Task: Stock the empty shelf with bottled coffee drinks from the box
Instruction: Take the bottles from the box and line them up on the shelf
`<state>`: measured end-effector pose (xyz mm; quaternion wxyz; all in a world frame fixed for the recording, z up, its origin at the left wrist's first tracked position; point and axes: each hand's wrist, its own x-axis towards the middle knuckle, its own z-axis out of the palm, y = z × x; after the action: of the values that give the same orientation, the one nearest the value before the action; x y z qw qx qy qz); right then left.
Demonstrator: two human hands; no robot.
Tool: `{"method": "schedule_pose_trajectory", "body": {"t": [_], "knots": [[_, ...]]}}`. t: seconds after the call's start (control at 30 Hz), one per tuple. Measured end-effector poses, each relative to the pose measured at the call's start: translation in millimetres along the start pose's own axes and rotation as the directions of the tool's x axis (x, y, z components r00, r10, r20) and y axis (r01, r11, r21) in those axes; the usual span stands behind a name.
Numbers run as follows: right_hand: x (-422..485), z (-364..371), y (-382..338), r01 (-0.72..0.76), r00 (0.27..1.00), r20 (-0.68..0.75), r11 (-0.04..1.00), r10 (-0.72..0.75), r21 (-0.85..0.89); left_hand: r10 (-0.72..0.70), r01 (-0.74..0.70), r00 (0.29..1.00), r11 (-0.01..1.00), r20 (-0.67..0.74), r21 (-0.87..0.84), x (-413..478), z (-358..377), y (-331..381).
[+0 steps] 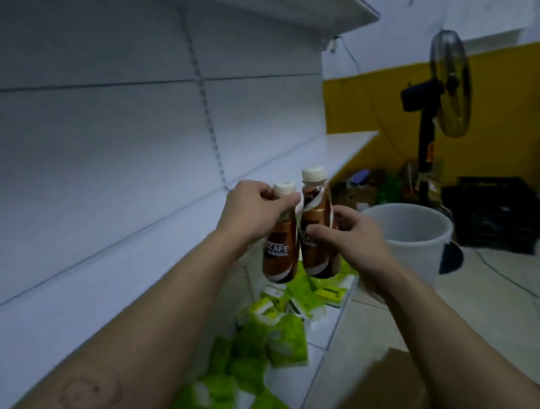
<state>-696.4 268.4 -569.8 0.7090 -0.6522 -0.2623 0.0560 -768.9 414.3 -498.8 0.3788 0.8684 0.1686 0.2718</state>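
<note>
Two brown coffee bottles with white caps hang side by side in the air in front of the white shelf [153,251]. My left hand [256,212] grips the left bottle [279,253] by its neck. My right hand [350,239] holds the right bottle [315,229] from the side, fingers around its body. Both bottles tilt slightly and touch each other. The shelf board beside them carries nothing. A corner of the cardboard box [377,390] shows at the bottom, between my forearms.
Green packets [270,338] lie heaped on the lowest shelf below the bottles. A white bucket [413,235] stands on the floor to the right, with a black crate [498,212] and a standing fan [444,90] behind it. An upper shelf [322,0] juts out overhead.
</note>
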Motion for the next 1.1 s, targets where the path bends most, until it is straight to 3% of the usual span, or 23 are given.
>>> {"method": "schedule_pose_trajectory", "body": {"t": [0.23,0.3,0.43,0.67,0.83,0.93,1.03,1.1], "knots": [[4.5,86.2,-50.8,0.065,0.977,0.198,0.993,-0.083,0.096,-0.089,0.076,0.992,0.989,-0.095,-0.128,-13.3,-99.2,-22.6],[5.4,148.2,-67.1,0.072,0.934,0.342,0.992,-0.103,0.103,-0.099,0.070,0.964,0.990,-0.248,-0.121,-28.5,-157.5,-44.9],[1.8,196.9,-71.9,0.078,0.906,0.409,0.993,-0.106,0.084,-0.123,0.102,0.935,0.991,-0.332,-0.081,-40.9,-200.8,-62.1],[-22.7,331.8,-61.2,0.052,0.807,0.589,0.999,-0.038,-0.008,-0.097,0.183,0.841,0.977,-0.533,0.111,-72.8,-286.6,-126.6],[-13.1,376.4,-63.5,0.018,0.794,0.607,0.997,0.028,-0.070,-0.001,0.167,0.875,0.939,-0.484,0.300,-77.6,-302.8,-152.4],[-11.5,391.1,-57.8,0.041,0.789,0.614,0.998,0.003,-0.057,0.034,0.225,0.889,0.836,-0.456,0.501,-73.2,-317.8,-154.1],[-13.0,400.1,-46.6,0.032,0.795,0.606,0.999,-0.015,-0.016,0.016,0.300,0.907,0.675,-0.420,0.675,-69.7,-327.8,-156.2],[-12.7,403.1,-40.0,0.071,0.816,0.577,0.997,-0.041,-0.030,0.080,0.274,0.925,0.541,-0.372,0.795,-68.2,-328.6,-155.2]]}}
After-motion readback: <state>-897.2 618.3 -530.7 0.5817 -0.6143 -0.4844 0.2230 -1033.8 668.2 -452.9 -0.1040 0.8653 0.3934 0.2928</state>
